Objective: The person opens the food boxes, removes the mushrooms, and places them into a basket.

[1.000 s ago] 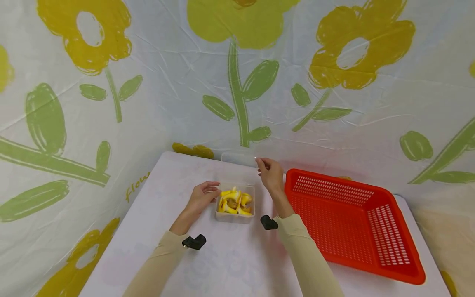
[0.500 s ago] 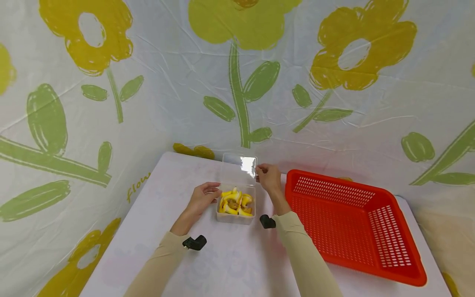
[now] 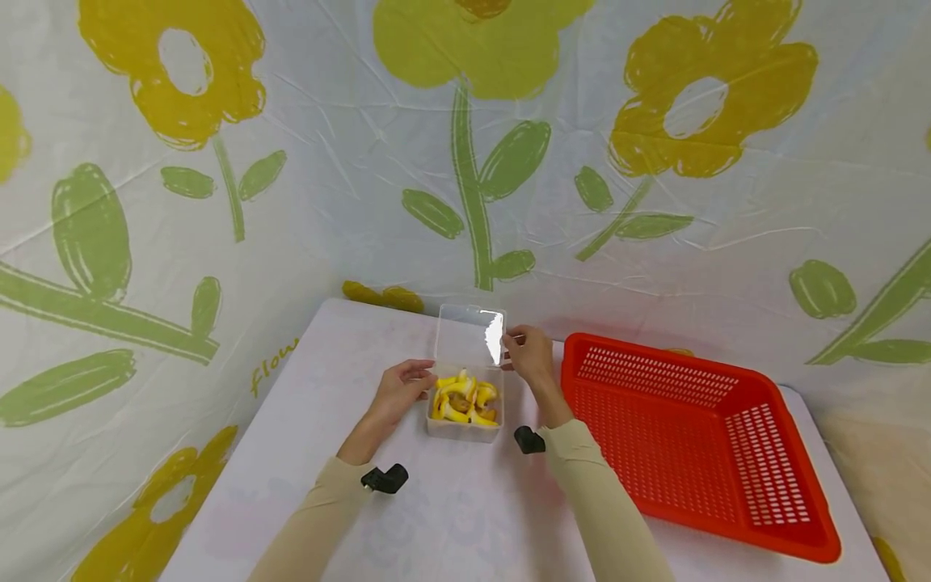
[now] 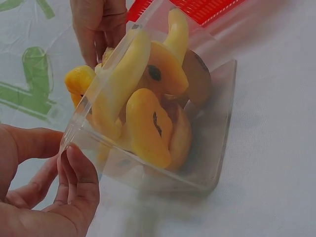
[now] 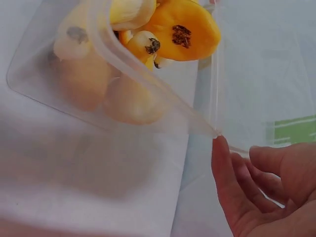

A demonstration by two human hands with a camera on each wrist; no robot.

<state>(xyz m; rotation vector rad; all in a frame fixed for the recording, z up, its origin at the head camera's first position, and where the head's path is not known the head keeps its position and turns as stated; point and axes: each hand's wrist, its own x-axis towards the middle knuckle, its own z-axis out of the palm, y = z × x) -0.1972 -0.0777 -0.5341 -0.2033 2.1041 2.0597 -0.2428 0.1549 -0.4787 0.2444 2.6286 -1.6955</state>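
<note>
A clear plastic container [image 3: 463,432] stands on the table, full of yellow banana-shaped pieces [image 4: 148,131] with dark marks and a few brownish ones. Its clear lid [image 3: 465,334] is raised at the far side, with a bright glare on its right part. At the container's far left corner, my left hand [image 3: 398,390] pinches the rim between thumb and fingers. My right hand [image 3: 531,352] holds the lid's right edge. In the right wrist view, its thumb and fingertips meet that edge close to the container's corner.
To the right, a large red perforated basket [image 3: 658,440] takes up much of the table. A pale cloth with flower prints [image 3: 465,186] hangs behind and to the left. Black wrist cameras [image 3: 385,478] sit at both cuffs.
My right hand has come down a little along the lid's edge, and the glare on the lid has appeared and shifted right. The left hand keeps its place at the container's rim.
</note>
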